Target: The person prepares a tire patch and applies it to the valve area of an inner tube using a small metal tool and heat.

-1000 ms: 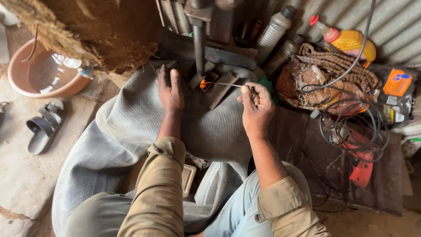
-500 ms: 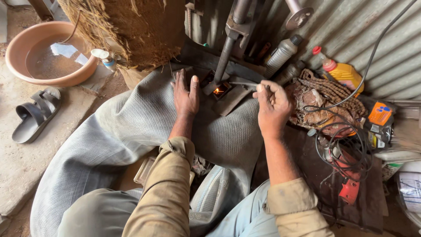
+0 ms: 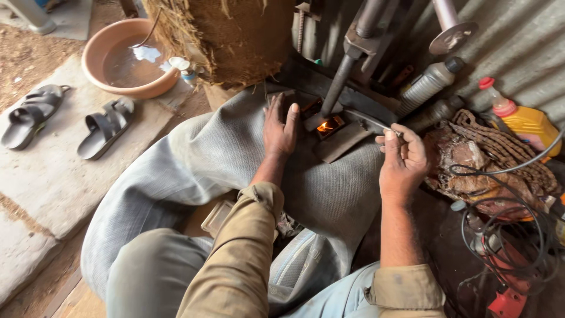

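Your left hand [image 3: 279,126] has stayed flat and open on the grey tube [image 3: 235,159], pinning it beside the flame [image 3: 325,125]. Your right hand [image 3: 403,162] stays pinched on a thin rod [image 3: 368,121], its tip now nearer the flame under the press [image 3: 341,76]; heating looks underway.

Basin [image 3: 120,85]: terracotta, holding water, 10 o'clock.
Sandals [image 3: 70,121]: dark pair, 9 o'clock.
Bottle [image 3: 521,121]: yellow, red cap, 2 o'clock.
Chain [image 3: 500,150]: rusty, 3 o'clock.
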